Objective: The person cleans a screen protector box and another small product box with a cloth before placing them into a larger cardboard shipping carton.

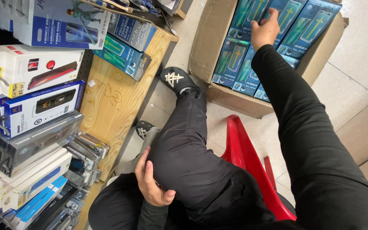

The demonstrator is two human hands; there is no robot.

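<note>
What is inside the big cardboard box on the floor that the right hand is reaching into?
The cardboard box holds upright rows of teal flat retail packages. The right hand rests on them. The hand and sleeve cover some; anything beneath the top layer is hidden.

Can't really see the right hand's (264, 30) fingertips, they sink in among the teal boxes (238, 57), so whether they pinch one is anyone's guess. The carton (211, 38) runs off the top edge and the sleeve (303, 127) covers its near boxes, while the red chair (248, 162) is mostly buried under the legs. Left hand's (150, 181) palm is tucked against the knee, and the shelf packs (30, 106) get chopped off at the left edge.
</note>
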